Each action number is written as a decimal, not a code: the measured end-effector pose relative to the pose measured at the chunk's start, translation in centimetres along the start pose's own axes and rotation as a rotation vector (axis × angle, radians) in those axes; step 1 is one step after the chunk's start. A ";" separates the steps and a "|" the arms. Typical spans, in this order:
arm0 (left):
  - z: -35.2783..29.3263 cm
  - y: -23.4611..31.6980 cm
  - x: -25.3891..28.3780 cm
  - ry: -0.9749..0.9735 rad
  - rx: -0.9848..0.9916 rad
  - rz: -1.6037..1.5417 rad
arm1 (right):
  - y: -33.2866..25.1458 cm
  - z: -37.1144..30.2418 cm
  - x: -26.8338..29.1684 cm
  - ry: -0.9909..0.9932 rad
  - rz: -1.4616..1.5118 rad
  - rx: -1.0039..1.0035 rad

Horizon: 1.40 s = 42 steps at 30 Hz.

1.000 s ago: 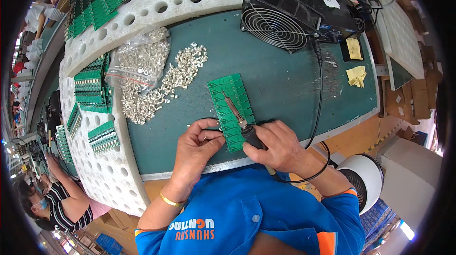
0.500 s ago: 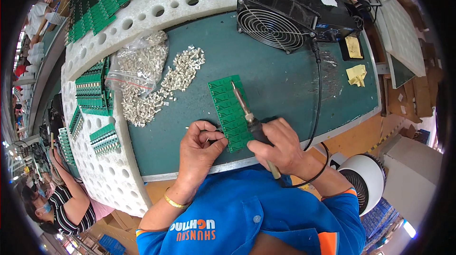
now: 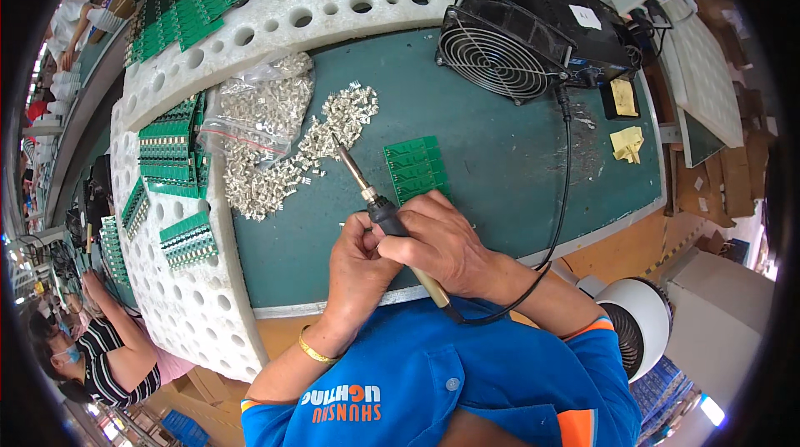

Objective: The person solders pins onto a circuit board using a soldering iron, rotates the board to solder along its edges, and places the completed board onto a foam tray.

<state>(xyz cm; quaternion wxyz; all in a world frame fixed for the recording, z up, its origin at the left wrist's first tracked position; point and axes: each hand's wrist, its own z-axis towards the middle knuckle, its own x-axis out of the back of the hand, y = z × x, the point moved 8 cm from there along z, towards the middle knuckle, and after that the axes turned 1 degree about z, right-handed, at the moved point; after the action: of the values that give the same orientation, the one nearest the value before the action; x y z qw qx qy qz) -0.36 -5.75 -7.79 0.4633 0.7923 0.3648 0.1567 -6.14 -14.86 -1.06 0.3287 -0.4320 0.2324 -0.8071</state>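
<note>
Our right hand (image 3: 442, 239) grips the soldering iron (image 3: 384, 214), now swung left off the green board (image 3: 415, 165) at frame centre, likely pausing contact; we cannot tell what our left hand (image 3: 358, 268) (half hidden) holds.

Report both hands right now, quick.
Left hand: closed, fingers curled; whether it holds anything cannot be told.
Right hand: closed, holding the soldering iron.
</note>
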 end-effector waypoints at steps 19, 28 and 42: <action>0.1 -0.5 -0.3 -0.025 -0.019 -0.079 | 0.5 -0.2 1.1 -0.098 -0.017 -0.013; 0.0 -0.4 -0.3 -0.031 -0.078 -0.013 | 1.7 -2.0 1.5 -0.008 0.042 -0.120; -0.6 0.1 -0.3 0.003 -0.009 0.064 | 1.8 -2.7 2.3 0.020 0.050 -0.148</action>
<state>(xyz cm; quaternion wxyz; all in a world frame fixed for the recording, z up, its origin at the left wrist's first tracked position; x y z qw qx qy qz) -0.85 -5.60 -7.43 0.4608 0.8013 0.3395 0.1743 -8.75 -17.49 -2.38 0.3135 -0.4412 0.3054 -0.7835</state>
